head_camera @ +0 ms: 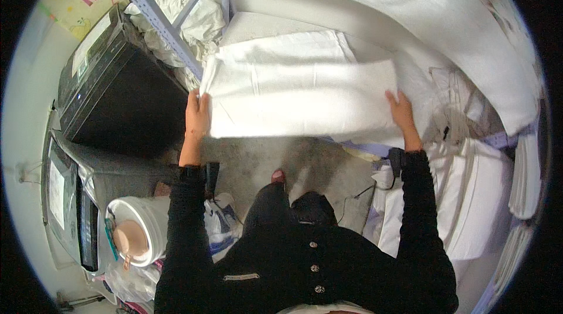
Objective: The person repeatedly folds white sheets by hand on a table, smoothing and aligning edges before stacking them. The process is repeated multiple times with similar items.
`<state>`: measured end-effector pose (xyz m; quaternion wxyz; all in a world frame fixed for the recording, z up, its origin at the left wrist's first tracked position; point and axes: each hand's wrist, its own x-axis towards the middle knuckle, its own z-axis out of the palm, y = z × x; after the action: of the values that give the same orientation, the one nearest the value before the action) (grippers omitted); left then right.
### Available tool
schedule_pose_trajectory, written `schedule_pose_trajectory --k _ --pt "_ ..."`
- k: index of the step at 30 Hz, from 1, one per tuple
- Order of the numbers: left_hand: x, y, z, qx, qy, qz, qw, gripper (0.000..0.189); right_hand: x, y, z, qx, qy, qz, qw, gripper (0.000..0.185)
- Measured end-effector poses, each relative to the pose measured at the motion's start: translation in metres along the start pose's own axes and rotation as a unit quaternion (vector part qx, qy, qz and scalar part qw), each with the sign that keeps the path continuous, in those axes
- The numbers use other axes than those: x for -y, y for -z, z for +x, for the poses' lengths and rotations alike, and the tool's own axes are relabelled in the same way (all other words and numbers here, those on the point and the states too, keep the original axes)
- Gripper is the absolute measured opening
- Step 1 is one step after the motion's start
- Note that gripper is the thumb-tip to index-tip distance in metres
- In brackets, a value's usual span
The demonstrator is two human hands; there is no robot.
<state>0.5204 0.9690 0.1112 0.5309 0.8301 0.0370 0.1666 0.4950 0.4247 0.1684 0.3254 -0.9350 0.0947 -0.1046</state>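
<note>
A folded white cloth point(303, 98) is stretched between my two hands in front of me, its near edge fairly straight. My left hand point(197, 113) grips its left edge, where the fabric is bunched into layers. At the opposite edge, my right hand point(401, 111) pinches the cloth, the thumb and forefinger showing on top. Beyond it, another piece of white fabric point(290, 45) lies on a pale shelf surface point(259, 21); the nearer cloth covers part of it.
Purple metal shelf posts point(169, 36) and crumpled white fabric point(200, 17) stand at upper left. Dark machines, one a black-topped washing machine point(123, 98), line the left wall. A white bucket point(156, 234) holds a brown scoop. Stacked white linens point(475, 199) fill the right.
</note>
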Motion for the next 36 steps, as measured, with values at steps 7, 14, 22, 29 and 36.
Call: schedule_pose_trajectory --k 7,14,22,29,36 --pt "0.059 -0.067 0.116 -0.107 0.038 0.073 0.991 0.04 0.011 -0.104 0.189 -0.058 0.089 -0.038 0.994 0.051" --pt "0.058 -0.125 0.111 -0.262 -0.065 0.324 0.907 0.037 0.033 -0.197 0.181 -0.055 0.063 -0.196 0.977 0.052" --pt "0.007 -0.224 0.125 0.188 -0.086 0.421 0.883 0.052 0.132 -0.284 0.148 0.242 0.302 -0.193 0.902 0.067" --pt "0.096 -0.143 0.114 -0.007 -0.046 0.538 0.842 0.056 0.01 -0.218 0.191 0.162 0.078 -0.313 0.933 0.066" --pt "0.13 -0.102 0.094 0.035 0.107 0.498 0.86 0.05 -0.068 -0.155 0.134 -0.037 -0.021 -0.369 0.928 0.053"
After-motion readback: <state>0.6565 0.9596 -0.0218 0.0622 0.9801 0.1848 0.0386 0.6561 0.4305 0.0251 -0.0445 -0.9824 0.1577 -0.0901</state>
